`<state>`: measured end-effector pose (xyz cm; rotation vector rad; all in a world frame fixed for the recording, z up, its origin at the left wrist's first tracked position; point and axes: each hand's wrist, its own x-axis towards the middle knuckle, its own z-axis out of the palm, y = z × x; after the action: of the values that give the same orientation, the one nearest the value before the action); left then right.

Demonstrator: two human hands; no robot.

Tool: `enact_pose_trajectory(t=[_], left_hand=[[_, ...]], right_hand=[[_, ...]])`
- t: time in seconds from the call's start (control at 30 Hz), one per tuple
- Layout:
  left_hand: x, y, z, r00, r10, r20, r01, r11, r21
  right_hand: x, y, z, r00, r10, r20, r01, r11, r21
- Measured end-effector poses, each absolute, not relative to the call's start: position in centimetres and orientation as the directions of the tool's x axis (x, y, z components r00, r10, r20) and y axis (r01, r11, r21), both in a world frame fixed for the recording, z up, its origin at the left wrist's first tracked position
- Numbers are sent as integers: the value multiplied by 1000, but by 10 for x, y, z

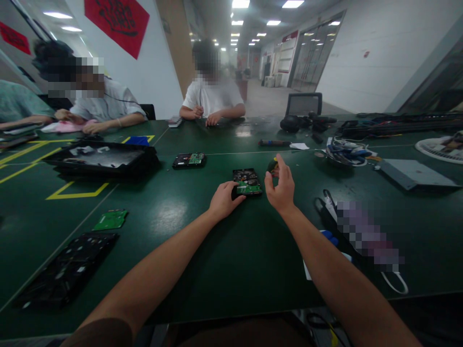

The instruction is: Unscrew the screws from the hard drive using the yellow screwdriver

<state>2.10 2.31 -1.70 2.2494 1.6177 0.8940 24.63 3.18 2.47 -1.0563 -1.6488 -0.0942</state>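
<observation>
In front of me on the green table lies a hard drive (pixel 249 185), its green circuit board facing up. My left hand (pixel 223 200) grips its left edge, thumb along the near side and fingers partly hidden behind it. Just right of the drive, my right hand (pixel 282 188) is raised and closed round a screwdriver (pixel 272 165) with a dark green and yellow handle; its tip cannot be made out. Another hard drive (pixel 189 160) sits farther back to the left. A loose green circuit board (pixel 111 220) lies at the left, beside black drive bodies (pixel 68 267).
A black tray (pixel 103 166) with small parts stands at the left. On the right are a bowl of cables (pixel 345 153), a metal box (pixel 415 173) and a lanyard (pixel 365 231). A pen-like tool (pixel 274 143) lies ahead. Several people sit across the table.
</observation>
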Motion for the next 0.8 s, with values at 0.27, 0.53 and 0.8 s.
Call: enact_pose_trajectory(t=[0.27,0.53,0.8], left_hand=[[21,23,-18,196,919,341,787,-355,504],[20,23,-18,203,919,337,787,-358,503],[20,23,-18,202,918,341,781,-361,510]], right_hand=[[247,34,23,41,550,834,657,614,-437],[248,34,24,26,558,829,655,617,-436],[248,33,24,26,563,826,664,608,-435]])
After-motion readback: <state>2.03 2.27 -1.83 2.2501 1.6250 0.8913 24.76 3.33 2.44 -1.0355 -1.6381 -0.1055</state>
